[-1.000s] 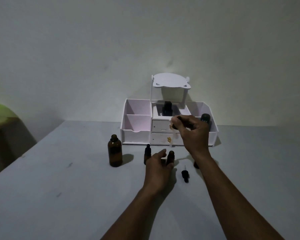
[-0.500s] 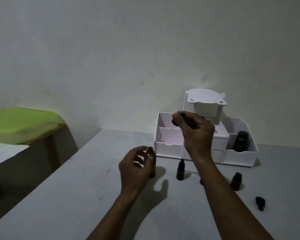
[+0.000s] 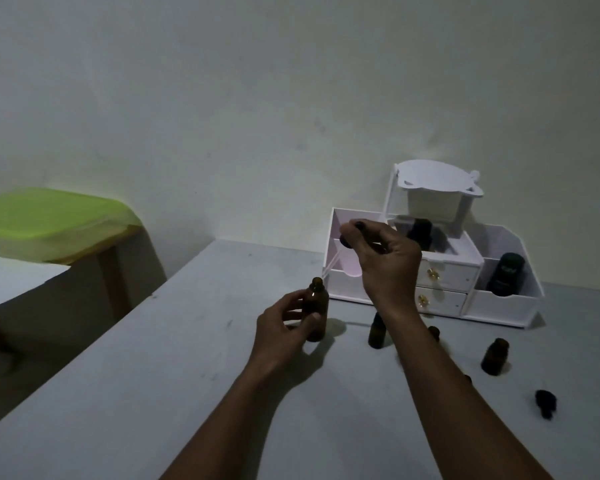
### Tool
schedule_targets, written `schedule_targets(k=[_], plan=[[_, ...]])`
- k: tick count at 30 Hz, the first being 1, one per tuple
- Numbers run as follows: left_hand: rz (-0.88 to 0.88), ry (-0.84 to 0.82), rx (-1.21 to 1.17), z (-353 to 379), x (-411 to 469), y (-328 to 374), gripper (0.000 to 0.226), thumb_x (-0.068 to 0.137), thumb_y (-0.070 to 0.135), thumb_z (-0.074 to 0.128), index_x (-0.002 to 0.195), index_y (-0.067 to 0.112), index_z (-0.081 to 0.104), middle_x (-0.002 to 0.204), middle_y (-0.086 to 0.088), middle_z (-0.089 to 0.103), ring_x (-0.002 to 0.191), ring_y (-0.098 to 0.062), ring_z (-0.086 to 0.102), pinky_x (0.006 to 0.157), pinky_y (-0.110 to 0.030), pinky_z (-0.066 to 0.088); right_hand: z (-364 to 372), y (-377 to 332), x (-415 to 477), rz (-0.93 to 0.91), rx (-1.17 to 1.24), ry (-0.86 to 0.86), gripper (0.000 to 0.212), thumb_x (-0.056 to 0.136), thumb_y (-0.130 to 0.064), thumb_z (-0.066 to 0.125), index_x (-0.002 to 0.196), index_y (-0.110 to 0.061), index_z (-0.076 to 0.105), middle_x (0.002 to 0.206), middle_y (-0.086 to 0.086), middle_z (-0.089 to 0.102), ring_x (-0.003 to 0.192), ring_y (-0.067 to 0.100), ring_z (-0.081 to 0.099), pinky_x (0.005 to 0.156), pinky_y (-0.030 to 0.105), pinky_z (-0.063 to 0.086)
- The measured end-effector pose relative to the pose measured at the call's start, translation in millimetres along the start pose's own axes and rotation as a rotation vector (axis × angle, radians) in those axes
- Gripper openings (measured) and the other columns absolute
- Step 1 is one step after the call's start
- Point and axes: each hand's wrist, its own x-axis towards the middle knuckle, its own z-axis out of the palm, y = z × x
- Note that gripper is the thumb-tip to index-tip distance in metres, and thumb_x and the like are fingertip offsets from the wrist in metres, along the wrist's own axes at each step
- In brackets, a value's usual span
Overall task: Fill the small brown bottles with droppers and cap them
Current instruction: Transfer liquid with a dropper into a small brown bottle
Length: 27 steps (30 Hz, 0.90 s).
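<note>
Dim light falls on a plain pale wall and a grey table (image 3: 118,393) that fills the lower part of the view. At about nine o'clock, beyond the table's left edge, sits a green-topped stand (image 3: 49,223).

Near the centre, the left hand (image 3: 284,332) is curled around the large brown bottle (image 3: 315,311), which stands upright on the table with its neck open. Above it, toward one o'clock, the right hand (image 3: 385,261) pinches the black bulb of a dropper (image 3: 347,239) between fingertips; its clear glass tube slants down to the left, with the tip just above the large bottle's mouth.

Behind the right hand, at about two o'clock, a white organiser (image 3: 499,306) with small drawers stands against the wall, holding a dark bottle in its middle section and another in its right compartment.

To the right of the right forearm, at three to four o'clock, small brown bottles stand on the table: one (image 3: 376,330) beside the wrist, a second (image 3: 433,332) mostly hidden behind the arm, and a third (image 3: 495,356) farther right, uncapped. A black dropper cap (image 3: 546,403) lies on the table at about four o'clock, apart from the bottles.
</note>
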Motion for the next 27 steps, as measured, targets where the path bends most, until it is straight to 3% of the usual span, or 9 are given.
schedule_targets(k=[7, 12, 18, 27], plan=[[0.014, -0.009, 0.012, 0.4, 1.3, 0.7, 0.041, 0.088, 0.016, 0.076, 0.118, 0.039, 0.061, 0.113, 0.009, 0.062, 0.103, -0.012, 0.060, 0.071, -0.015, 0.047, 5.3, 3.4, 4.1, -0.008, -0.009, -0.019, 0.026, 0.082, -0.022, 0.077, 0.101, -0.004, 0.076, 0.088, 0.003, 0.076, 0.077, 0.005, 0.074, 0.072, 0.019, 0.058], [0.033, -0.016, 0.047, 0.4, 3.4, -1.8, 0.041, 0.089, 0.017, 0.075, 0.117, 0.042, 0.059, 0.112, 0.010, 0.062, 0.100, -0.009, 0.061, 0.068, -0.008, 0.044, 5.9, 2.2, 6.3, -0.020, -0.054, -0.035, 0.029, 0.082, -0.031, 0.075, 0.100, -0.009, 0.077, 0.088, -0.002, 0.076, 0.077, 0.003, 0.073, 0.074, 0.022, 0.059], [0.034, -0.011, 0.058, 2.3, 4.9, -4.7, 0.040, 0.088, 0.020, 0.076, 0.116, 0.043, 0.059, 0.107, 0.015, 0.061, 0.103, -0.011, 0.060, 0.071, -0.012, 0.046, 3.9, 5.3, 3.1, -0.012, -0.090, -0.063, 0.018, 0.085, -0.030, 0.074, 0.098, -0.017, 0.076, 0.084, -0.008, 0.075, 0.076, 0.003, 0.073, 0.075, 0.028, 0.061], [0.046, 0.018, 0.078, 1.5, 5.3, -6.7, 0.035, 0.086, 0.025, 0.077, 0.109, 0.048, 0.064, 0.102, 0.022, 0.066, 0.096, -0.001, 0.064, 0.066, -0.008, 0.046, 18.8, 19.1, -8.6, 0.098, -0.208, -0.264, 0.023, 0.085, -0.027, 0.076, 0.102, -0.012, 0.077, 0.086, -0.005, 0.076, 0.076, 0.000, 0.071, 0.071, 0.009, 0.054]])
